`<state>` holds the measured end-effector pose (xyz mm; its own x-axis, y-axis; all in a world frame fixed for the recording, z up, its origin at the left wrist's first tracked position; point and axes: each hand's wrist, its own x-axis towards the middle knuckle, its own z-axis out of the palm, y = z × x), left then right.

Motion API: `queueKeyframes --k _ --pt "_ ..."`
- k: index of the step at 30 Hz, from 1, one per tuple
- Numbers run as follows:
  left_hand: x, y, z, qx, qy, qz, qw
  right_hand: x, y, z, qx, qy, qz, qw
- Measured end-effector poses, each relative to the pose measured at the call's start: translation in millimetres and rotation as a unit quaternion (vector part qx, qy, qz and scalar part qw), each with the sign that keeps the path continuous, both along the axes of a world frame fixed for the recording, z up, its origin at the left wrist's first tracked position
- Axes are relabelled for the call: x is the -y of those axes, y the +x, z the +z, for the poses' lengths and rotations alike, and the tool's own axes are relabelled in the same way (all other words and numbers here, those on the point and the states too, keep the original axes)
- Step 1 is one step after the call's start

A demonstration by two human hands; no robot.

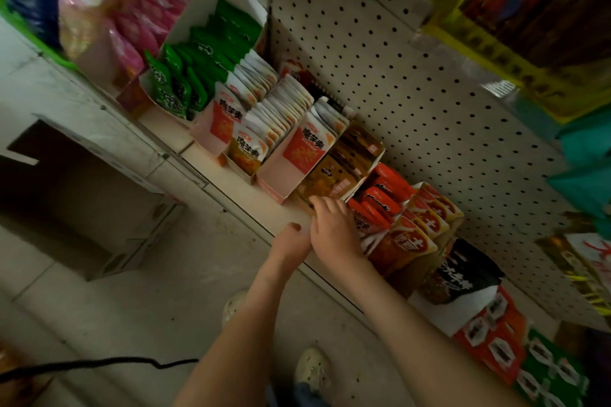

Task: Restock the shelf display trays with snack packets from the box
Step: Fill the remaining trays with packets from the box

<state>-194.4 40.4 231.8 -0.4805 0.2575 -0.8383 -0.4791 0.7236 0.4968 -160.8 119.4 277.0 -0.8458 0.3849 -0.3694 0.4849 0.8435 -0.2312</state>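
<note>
Right grip (332, 225) was at the shelf (261, 200) front. Its fingers were curled over the front end of the tray (377, 150) of brown-yellow packets (334, 175), with the fingertips on the frontmost packets. Can't tell if it had actually pinched one.

Left grip (291, 241) was just beside it, touching the right one's thumb side at the shelf edge. Its fingers were curled under and its thumb lay on top. Whatever was inside it was hidden, so I can't tell if it held anything.

The task stock sat in a row of cardboard trays along the shelf against the pegboard (413, 76):
- green packets (198, 76) were at the far left
- three trays of white-orange packets (301, 149) came next
- then the brown-yellow tray
- red packets (380, 200) were just right of the hands
- orange-red packets (420, 228) came after those
- a black-and-white bag (463, 271) followed

The packets stood upright and were filed front to back. Pink packets (145, 13) were blurred at top left.

The box (89, 205) sat open on the floor, well left of the hands and below shelf level. Its interior was dark and the contents weren't readable.

Two light shoes (312, 370) and a black cable (99, 365) were on the floor.
</note>
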Motion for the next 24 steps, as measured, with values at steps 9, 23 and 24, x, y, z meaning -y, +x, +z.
queueKeyframes --k 9,23,24 --pt "27 -18 1 0.182 0.145 0.203 0.951 4 -21 -16 0.128 0.054 -0.006 0.99" --pt "37 -7 8 0.201 0.209 0.253 0.923 35 -9 -6 0.113 0.001 -0.012 0.993" --pt "37 -7 7 0.206 0.214 0.26 0.919 37 -11 -5 0.089 0.01 -0.009 0.996"
